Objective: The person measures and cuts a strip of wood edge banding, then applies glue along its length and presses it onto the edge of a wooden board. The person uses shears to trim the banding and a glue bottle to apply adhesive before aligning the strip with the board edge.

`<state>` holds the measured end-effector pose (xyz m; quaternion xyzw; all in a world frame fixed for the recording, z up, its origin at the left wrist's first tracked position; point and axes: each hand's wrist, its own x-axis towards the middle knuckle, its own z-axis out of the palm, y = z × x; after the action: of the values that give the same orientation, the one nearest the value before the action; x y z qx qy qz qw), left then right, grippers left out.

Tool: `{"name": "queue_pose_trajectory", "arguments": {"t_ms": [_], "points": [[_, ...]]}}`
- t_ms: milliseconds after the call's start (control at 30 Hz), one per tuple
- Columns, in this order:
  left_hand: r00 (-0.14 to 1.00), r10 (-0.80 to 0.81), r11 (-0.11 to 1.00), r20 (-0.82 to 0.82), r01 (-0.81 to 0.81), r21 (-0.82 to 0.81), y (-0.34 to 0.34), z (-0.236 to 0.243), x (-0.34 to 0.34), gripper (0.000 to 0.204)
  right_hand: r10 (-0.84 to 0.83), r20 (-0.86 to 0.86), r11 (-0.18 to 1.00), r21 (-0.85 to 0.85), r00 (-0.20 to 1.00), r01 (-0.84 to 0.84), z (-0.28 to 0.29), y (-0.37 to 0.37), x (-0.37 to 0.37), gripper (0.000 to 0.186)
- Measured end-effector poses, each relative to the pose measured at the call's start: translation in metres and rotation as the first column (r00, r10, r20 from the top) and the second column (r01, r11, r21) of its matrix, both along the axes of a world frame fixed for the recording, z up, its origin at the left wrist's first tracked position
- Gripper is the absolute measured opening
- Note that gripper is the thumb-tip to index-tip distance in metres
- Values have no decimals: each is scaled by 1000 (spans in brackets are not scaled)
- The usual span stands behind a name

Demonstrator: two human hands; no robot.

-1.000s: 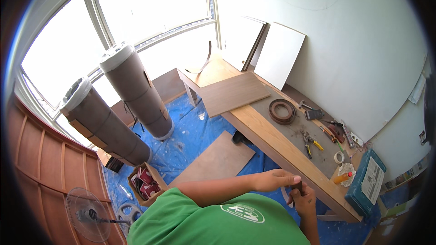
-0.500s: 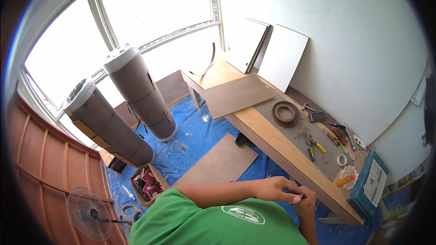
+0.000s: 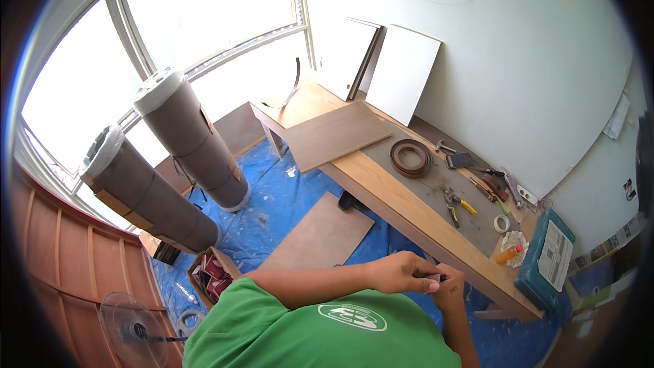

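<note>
Beside the long wooden workbench (image 3: pixel 402 201), close to the front of a green shirt (image 3: pixel 272 330), I see a person's two bare hands meeting over a small brownish piece (image 3: pixel 430 277). It lies at the fingertips of the left hand (image 3: pixel 400 272), pinched, it seems, between thumb and curled fingers, with the right hand (image 3: pixel 451 288) just beyond. Its visible sliver runs roughly crosswise, from one hand toward the other; its full length is hidden. Both hands are equally near it. I cannot tell whether the right fingers grip or merely support. One second ago the piece stood upright and showed darker; now the left fingers curl over it, leaving only a sliver.
</note>
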<state>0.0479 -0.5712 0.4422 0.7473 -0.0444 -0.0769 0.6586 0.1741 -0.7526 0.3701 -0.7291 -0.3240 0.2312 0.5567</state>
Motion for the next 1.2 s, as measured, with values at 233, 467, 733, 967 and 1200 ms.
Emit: {"name": "queue_pose_trajectory", "arguments": {"t_ms": [233, 467, 733, 967, 1200], "points": [[999, -45, 999, 1, 45, 9, 2, -2, 6, 48, 68, -68, 994, -81, 995, -73, 4, -5, 2, 43], [987, -60, 840, -147, -30, -542, 9, -20, 16, 45, 154, -289, 988, 75, 945, -138, 21, 2, -1, 61], [965, 260, 951, -37, -262, -166, 12, -26, 19, 29, 287, -491, 957, 109, 822, -268, 28, -3, -3, 35], [791, 600, 787, 124, -555, -269, 51, -13, 25, 27, 231, -404, 969, 12, 885, -247, 15, -6, 3, 30], [917, 366, 930, 161, -356, -89, 11, -23, 25, 25, 183, -377, 983, 42, 908, -181, 34, 9, -2, 34]]}}
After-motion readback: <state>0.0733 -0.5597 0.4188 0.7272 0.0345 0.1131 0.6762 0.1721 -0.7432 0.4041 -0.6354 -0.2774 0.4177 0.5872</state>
